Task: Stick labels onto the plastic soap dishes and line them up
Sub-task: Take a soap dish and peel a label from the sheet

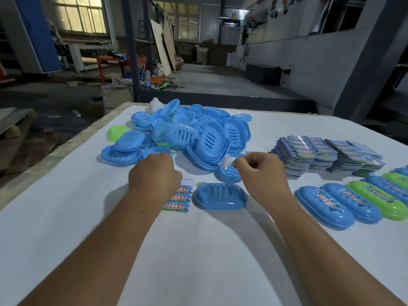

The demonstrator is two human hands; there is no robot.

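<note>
On the white bench (198, 250) the left hand (154, 173) presses with curled fingers on a printed sheet of labels (180, 198) near the middle. The right hand (260, 173) pinches a small peeled label (228, 161). Between the hands lies one blue oval plastic soap dish (220, 196), upside down. A heap of blue dishes (187, 133) is toward the far edge. Labelled dishes (353, 202) stand in a row by the right edge, near stacks of label sheets (326, 155).

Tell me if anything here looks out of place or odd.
Nothing looks damaged. The unlabelled blue plastic soap dishes lie in a jumbled heap, with a lone green plastic dish at its left edge.
</note>
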